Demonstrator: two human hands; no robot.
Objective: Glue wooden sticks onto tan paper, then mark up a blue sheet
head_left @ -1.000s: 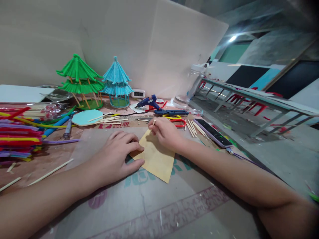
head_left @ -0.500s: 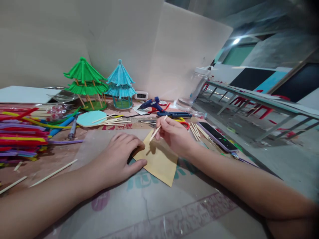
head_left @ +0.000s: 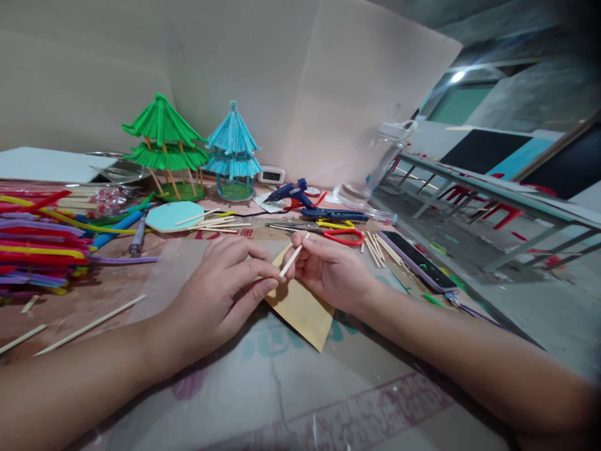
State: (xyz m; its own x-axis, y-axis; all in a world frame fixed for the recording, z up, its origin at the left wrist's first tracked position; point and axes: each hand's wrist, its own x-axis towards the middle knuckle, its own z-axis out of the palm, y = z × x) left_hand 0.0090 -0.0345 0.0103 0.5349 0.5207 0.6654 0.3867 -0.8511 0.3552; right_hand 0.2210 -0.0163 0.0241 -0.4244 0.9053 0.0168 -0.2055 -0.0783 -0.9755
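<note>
A short pale wooden stick (head_left: 290, 262) is held slantwise between my two hands, above a tan sheet (head_left: 307, 313). My right hand (head_left: 331, 269) pinches its upper part between thumb and fingers. At the lower end, the thumb and fingertips of my left hand (head_left: 235, 275) close in on the stick; their exact contact is partly hidden. Beneath both hands, the tan sheet lies on a translucent plastic cover (head_left: 225, 388), its upper part covered by the fingers.
Green (head_left: 162, 134) and blue (head_left: 233, 147) model pavilions stand behind, near a glue gun (head_left: 293, 191). Red-handled scissors (head_left: 345, 237), loose sticks (head_left: 375, 250) and a phone (head_left: 417, 260) lie at right. Pipe cleaners (head_left: 42, 250) are heaped left; a light-blue octagon (head_left: 171, 216) lies further back.
My left hand has lifted off the tan sheet and its fingers have come to the stick's lower end. The right hand has lowered slightly and turned. The view has shifted a little.
</note>
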